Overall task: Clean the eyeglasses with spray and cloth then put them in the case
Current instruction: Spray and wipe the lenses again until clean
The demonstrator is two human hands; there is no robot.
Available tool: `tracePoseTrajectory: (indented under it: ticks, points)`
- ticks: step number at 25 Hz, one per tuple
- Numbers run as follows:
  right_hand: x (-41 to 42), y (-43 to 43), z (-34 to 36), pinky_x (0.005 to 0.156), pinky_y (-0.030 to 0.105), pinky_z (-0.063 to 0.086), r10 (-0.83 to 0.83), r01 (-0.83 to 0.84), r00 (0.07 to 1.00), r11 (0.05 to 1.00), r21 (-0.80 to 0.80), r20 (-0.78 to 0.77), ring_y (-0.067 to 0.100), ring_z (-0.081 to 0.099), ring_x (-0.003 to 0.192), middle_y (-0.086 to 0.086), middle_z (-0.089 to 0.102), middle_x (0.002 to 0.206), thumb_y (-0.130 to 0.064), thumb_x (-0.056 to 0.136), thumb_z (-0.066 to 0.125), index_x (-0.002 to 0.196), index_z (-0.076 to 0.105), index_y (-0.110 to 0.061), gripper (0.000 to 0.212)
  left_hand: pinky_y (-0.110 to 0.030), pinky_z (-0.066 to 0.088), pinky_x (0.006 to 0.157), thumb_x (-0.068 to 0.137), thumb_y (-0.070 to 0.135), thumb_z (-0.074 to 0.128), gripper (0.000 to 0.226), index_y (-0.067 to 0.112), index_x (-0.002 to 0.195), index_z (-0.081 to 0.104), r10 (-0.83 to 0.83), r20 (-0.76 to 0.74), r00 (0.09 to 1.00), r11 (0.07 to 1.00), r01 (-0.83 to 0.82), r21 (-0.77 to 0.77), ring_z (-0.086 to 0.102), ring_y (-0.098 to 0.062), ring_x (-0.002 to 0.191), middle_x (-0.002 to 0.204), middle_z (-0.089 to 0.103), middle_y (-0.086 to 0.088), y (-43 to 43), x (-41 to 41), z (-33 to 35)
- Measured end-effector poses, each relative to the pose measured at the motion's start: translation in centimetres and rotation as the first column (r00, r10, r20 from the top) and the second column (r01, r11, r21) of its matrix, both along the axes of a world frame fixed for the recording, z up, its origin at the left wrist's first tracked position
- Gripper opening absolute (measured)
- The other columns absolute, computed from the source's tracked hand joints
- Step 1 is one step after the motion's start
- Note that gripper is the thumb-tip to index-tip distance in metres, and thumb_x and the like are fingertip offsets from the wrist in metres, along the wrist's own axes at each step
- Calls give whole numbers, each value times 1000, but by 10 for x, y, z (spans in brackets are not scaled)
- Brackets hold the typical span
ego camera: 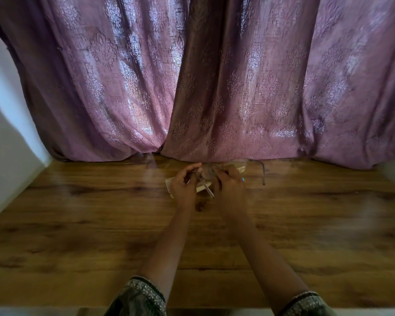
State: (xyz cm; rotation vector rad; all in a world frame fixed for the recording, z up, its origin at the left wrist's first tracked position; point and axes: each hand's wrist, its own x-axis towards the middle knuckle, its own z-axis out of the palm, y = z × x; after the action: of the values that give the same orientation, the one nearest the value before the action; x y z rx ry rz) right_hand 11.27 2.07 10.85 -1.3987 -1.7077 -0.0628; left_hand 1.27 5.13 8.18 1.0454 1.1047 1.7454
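Observation:
Thin-framed eyeglasses (237, 166) are held up over the far middle of the wooden table (100, 224). One temple arm sticks out to the right and bends down; the other slants down between my hands. My left hand (184, 187) pinches the frame near the left lens. My right hand (229, 185) grips the frame at the middle, fingers curled. A pale, cream-coloured case (169, 184) lies on the table under my hands, mostly hidden. A small blue bit (242, 179) shows by my right hand; I cannot tell what it is. No cloth is visible.
A purple patterned curtain (214, 87) hangs along the table's far edge, just behind my hands. A white wall (7, 144) borders the left side. The view is blurred.

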Motion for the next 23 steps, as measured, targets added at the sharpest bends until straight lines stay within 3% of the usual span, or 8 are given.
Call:
tracePoseTrajectory:
  ticks: [6,8,11,13,17,23]
  points:
    - [-13,-14,-4,59,28,46,-5,0,989,1000,29,149,25,65,77,12,66,90,-6,74,57,93,71,-7,23,-43,50,83,82,2,62,18,16,91,69,17,10,1000,1000,-17,5,63,-26,88,90,68,-14,-1,-4,-1]
    - [-6,-11,-5,64,36,49,6,-6,996,1000,2,93,31,65,78,17,65,92,0,74,61,95,70,-4,23,-45,51,83,83,4,62,20,22,89,69,31,-27,999,1000,-31,-2,62,-25,85,89,68,-13,0,-6,-2]
    - [-7,4,7,54,29,49,-36,36,997,999,13,64,29,64,64,17,65,82,0,72,66,85,70,-2,13,-46,52,84,83,3,62,19,20,89,69,19,-4,1000,1000,-19,-12,63,-26,86,89,67,-14,-2,-2,-1]
    - [-15,5,6,52,29,51,-12,11,996,1000,10,86,27,64,65,15,64,83,0,71,71,85,70,-3,14,-46,52,83,82,1,62,20,18,89,69,10,22,1000,1000,-10,-2,64,-28,88,89,68,-13,-3,0,1]
    - [-10,-11,-6,63,38,54,63,-65,993,998,13,101,31,63,80,17,64,92,2,73,64,98,69,-4,26,-41,51,79,82,1,61,25,23,86,70,45,5,999,999,-45,23,63,-23,83,84,68,-8,-2,-4,2]
    - [-14,9,3,58,37,55,42,-42,999,999,-4,9,31,63,70,19,63,89,-9,83,56,91,68,0,17,-48,51,83,82,0,61,24,20,88,71,57,-43,997,998,-56,33,63,-25,87,86,68,-10,0,-4,0]
